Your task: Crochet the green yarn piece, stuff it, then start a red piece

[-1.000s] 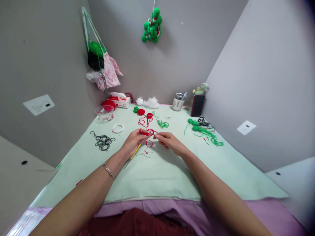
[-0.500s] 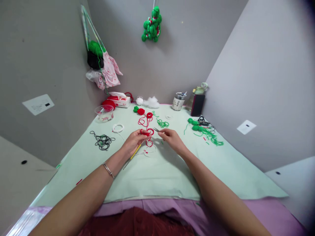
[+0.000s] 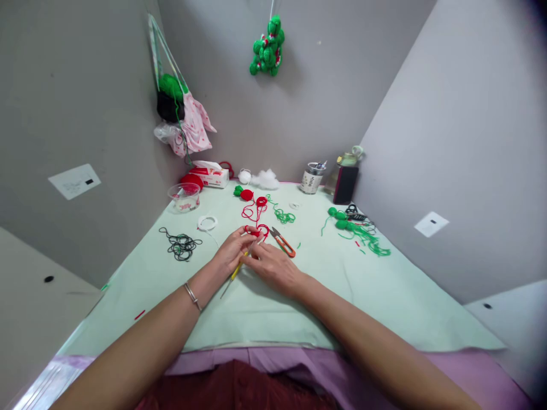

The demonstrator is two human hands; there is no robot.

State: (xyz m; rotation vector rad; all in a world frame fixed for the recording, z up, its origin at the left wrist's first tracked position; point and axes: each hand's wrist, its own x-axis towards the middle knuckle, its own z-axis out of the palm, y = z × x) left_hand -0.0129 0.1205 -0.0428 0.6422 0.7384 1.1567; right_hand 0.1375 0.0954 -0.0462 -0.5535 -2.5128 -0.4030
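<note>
My left hand (image 3: 233,247) is closed on red yarn (image 3: 258,230), which loops over its fingers. A crochet hook (image 3: 238,267) with a yellow handle slants down from between the hands, its thin metal end pointing toward me. My right hand (image 3: 276,265) is pressed up to the left one, thumb and fingers bent around the upper part of the hook. Its fingertips partly hide the yarn work. Just beyond the right hand, orange-handled thread snips (image 3: 285,243) lie on the table.
Red yarn runs back to a small coil (image 3: 261,201) and a red-and-green crocheted piece (image 3: 247,195). Black cord (image 3: 182,246) and a white yarn ring (image 3: 207,222) lie left. Green crocheted pieces (image 3: 342,224) lie right. A tissue box (image 3: 216,178), plastic tub (image 3: 183,199), pen tin (image 3: 311,181) and phone (image 3: 345,185) stand behind.
The right hand has let go of the thread snips, which now lie on the table. It has moved left and toward me, to the left hand and the hook.
</note>
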